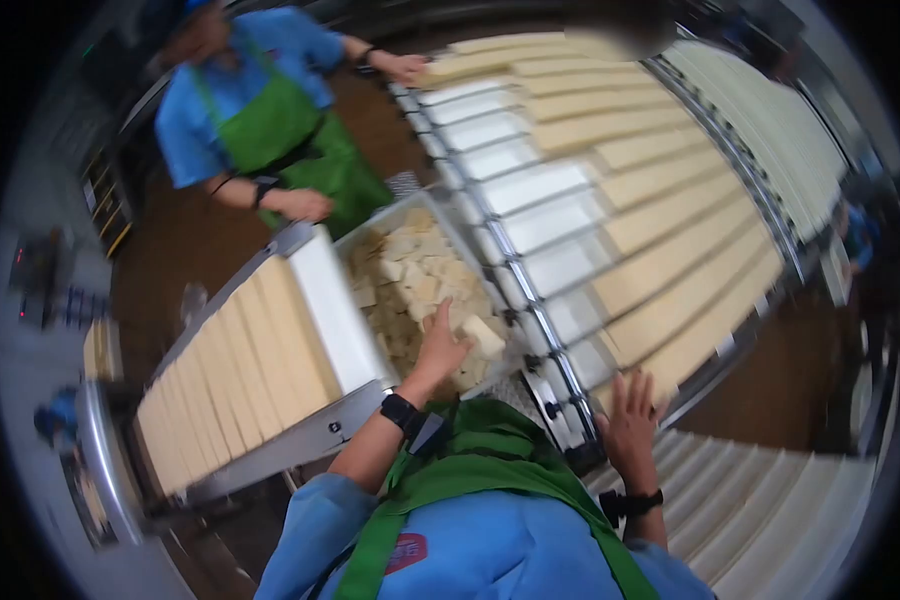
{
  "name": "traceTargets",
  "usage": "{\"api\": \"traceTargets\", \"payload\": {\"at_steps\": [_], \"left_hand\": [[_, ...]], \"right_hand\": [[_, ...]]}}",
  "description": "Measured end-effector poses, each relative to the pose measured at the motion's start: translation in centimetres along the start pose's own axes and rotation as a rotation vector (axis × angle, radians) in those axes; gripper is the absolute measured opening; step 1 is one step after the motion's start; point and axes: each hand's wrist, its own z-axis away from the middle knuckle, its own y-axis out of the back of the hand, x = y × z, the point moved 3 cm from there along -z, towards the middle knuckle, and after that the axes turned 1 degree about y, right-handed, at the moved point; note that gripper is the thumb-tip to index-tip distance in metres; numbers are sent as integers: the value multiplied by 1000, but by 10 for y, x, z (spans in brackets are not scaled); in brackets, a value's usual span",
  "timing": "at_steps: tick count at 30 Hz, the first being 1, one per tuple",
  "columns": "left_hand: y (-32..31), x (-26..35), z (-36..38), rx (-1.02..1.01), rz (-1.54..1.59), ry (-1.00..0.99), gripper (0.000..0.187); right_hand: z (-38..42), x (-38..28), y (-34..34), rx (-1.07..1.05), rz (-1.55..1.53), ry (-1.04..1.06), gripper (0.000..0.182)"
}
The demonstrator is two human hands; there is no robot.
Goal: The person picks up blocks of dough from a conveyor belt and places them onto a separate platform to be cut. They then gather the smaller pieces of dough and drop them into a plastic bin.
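My left hand (pixel 442 345) is over a pale bin (pixel 432 200) heaped with broken, flat cream-coloured pieces (pixel 420 265). Its fingers are stretched out, and a thicker pale piece (pixel 485 337) lies right beside the thumb. At the near end of the slatted conveyor (pixel 515 265), my right hand (pixel 630 415) has its fingers spread over the end of a long pale yellow slab (pixel 670 375). More such slabs lie side by side in the conveyor's lanes, with white surface showing at their left ends.
Left of the bin, a sloping metal-sided rack (pixel 310 440) holds a row of upright yellow slabs (pixel 235 375). A co-worker in a green apron (pixel 280 130) stands beyond it, one hand (pixel 400 68) at the conveyor's far end. Ridged white sheeting (pixel 770 500) lies at the lower right.
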Motion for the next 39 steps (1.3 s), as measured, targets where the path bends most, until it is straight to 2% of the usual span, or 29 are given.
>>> {"api": "traceTargets", "payload": {"at_steps": [1, 2, 3, 5, 6, 7, 9, 10, 12, 13, 15, 18, 21, 23, 28, 34, 39], "left_hand": [[13, -15, 7, 59, -98, 84, 78], [34, -16, 21, 136, -107, -12, 66], [49, -24, 29, 200, -98, 12, 66], [80, -42, 52, 176, 122, 29, 54], [99, -42, 70, 304, 143, 17, 42], [112, -50, 89, 363, 141, 39, 42], [142, -63, 125, 820, -334, 81, 52], [147, -72, 136, 857, -327, 95, 52], [154, -94, 156, 995, -388, 406, 68], [153, -101, 160, 1016, -379, 417, 68], [148, -114, 157, 939, -260, 448, 84], [155, -105, 146, 928, -163, 500, 86], [165, -102, 141, 937, -169, 511, 88], [171, -102, 141, 857, -117, 539, 91], [178, -112, 141, 801, -71, 542, 94], [178, -124, 141, 690, -11, 513, 98], [178, -123, 133, 652, 6, 551, 99]], "right_hand": [[-2, -4, 6, -20, -8, -33, 85], [-6, -9, 11, -44, -17, -67, 86], [-18, -20, 20, -40, -7, 0, 86], [-47, -49, 30, -5, -33, 109, 88], [-64, -63, 22, 76, -3, 233, 86], [-83, -85, 16, 72, -6, 296, 86], [-117, -152, 15, 56, -315, 537, 74], [-132, -200, 33, 36, -418, 645, 70], [-164, -269, 12, 18, -480, 874, 65], [-179, -309, 6, 6, -503, 945, 61], [-208, -387, -14, -5, -540, 1066, 56], [-251, -487, -51, 23, -545, 1192, 54], [-285, -557, -77, 16, -457, 1183, 55], [-302, -588, -91, 21, -325, 1141, 58], [-320, -622, -106, 48, -79, 1082, 52], [-320, -640, -113, 51, 5, 1004, 47], [-322, -626, -108, 40, 24, 976, 50]]}}
